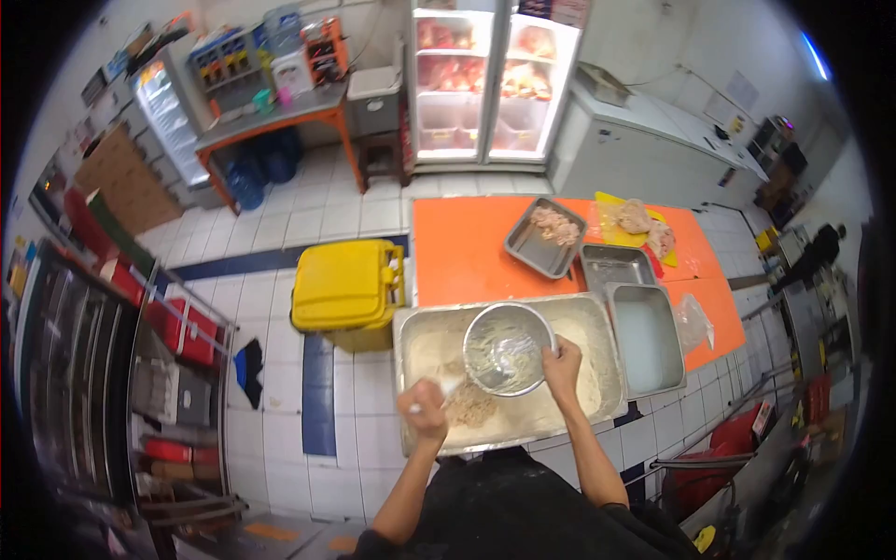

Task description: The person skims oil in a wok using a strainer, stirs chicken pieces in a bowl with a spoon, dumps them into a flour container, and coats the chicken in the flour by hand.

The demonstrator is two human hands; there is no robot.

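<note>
My right hand (563, 369) grips the rim of a round metal bowl (511, 347), tilted so its inside shows smears of pale batter. Below the bowl lies a large metal tray (602, 397) of pale flour (579, 359). A lumpy, crumbly heap (471, 407) rests on the flour under the bowl's lower edge. Closed in a fist, my left hand (425, 408) is at the tray's left side, around what looks like a white spatula (451, 384). Its white end points toward the bowl; blur hides its exact shape.
Beyond the tray, the orange table (457, 247) carries a pan of raw meat pieces (555, 227), a smaller metal pan (618, 266), a tub of cloudy liquid (647, 336), a plastic bag (693, 322) and raw chicken (635, 217) on a yellow board. A yellow bin (343, 285) stands left.
</note>
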